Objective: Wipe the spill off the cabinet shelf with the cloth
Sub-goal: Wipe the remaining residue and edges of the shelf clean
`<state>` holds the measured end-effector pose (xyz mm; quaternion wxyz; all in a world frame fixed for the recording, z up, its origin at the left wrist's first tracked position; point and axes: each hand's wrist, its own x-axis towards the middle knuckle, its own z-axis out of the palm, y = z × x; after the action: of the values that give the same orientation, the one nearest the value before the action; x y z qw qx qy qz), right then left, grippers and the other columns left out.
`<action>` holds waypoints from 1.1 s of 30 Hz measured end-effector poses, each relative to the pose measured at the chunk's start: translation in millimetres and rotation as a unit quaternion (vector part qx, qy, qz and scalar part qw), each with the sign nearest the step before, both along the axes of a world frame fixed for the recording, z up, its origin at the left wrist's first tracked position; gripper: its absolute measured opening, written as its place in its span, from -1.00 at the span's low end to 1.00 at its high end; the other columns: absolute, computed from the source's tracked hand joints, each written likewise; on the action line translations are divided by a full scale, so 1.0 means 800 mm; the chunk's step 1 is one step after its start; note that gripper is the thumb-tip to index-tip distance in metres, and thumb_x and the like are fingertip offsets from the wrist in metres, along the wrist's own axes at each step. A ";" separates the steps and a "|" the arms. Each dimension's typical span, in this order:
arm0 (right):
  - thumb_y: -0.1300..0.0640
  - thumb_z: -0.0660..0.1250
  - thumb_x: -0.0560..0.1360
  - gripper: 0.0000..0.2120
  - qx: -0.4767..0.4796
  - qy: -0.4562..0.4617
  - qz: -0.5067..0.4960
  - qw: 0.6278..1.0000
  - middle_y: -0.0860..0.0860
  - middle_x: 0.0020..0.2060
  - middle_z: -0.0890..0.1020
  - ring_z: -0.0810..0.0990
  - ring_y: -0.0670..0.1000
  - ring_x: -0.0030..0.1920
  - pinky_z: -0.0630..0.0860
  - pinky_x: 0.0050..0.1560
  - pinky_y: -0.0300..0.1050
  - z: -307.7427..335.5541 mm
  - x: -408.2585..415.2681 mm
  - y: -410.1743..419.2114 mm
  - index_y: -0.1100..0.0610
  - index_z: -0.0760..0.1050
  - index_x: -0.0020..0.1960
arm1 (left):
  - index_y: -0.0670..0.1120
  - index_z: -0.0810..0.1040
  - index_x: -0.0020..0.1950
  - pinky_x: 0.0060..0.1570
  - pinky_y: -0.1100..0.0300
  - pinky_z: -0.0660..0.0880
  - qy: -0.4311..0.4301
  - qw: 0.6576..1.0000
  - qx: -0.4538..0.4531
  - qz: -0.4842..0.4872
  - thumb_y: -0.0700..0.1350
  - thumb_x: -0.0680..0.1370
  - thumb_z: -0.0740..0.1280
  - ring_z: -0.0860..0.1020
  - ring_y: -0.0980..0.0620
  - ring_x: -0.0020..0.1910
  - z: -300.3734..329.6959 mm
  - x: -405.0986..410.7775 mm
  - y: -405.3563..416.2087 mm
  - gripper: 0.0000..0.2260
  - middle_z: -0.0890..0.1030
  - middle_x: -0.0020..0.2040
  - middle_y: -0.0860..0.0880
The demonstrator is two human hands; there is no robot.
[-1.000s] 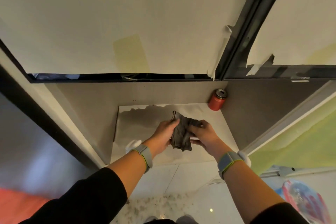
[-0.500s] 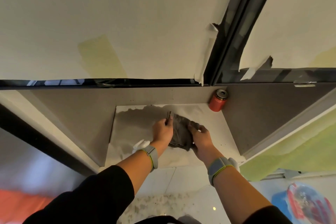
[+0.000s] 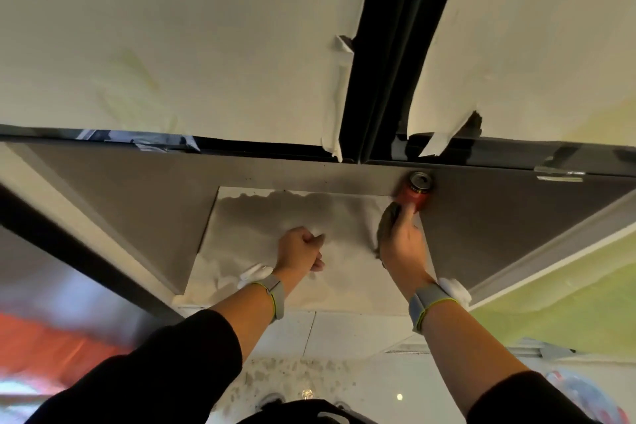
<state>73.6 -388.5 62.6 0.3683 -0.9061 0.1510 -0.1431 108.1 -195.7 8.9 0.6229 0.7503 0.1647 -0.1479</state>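
The right hand [image 3: 402, 244] grips the dark cloth [image 3: 387, 227] at the shelf's [image 3: 344, 279] far right corner, fingers curled over the bunched fabric and the thumb lying along its top, pressing it down on the pale surface. The cloth's far end is just beside, perhaps touching, the red can [image 3: 414, 193] (upright, in the very back right corner against the grey rear wall). The left hand [image 3: 299, 251] is near the shelf's middle, its fingers curled into a loose fist with nothing in its grip; whether the knuckles touch the surface cannot be told. A darker, wet-looking patch [image 3: 275, 213] spreads along the shelf's back edge from the left corner toward the cloth. Both wrists wear grey bands with yellow-green trim.
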 end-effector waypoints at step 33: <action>-0.22 -0.12 0.63 -0.31 -0.317 0.121 0.291 0.895 0.16 0.65 0.07 0.00 0.22 0.64 -0.01 0.61 0.20 -0.142 -0.069 0.157 0.13 0.06 0.66 | -0.25 0.51 0.15 -0.08 -0.07 0.69 0.186 0.976 0.032 -0.112 -0.17 0.64 0.35 0.72 -0.30 -0.14 -0.035 -0.174 0.163 -0.83 0.72 -0.12 -0.27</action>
<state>18.4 -263.1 -50.7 0.0659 -0.9886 -0.1290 0.0410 -31.0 -65.3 -19.5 0.5365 0.7430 0.1974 -0.3482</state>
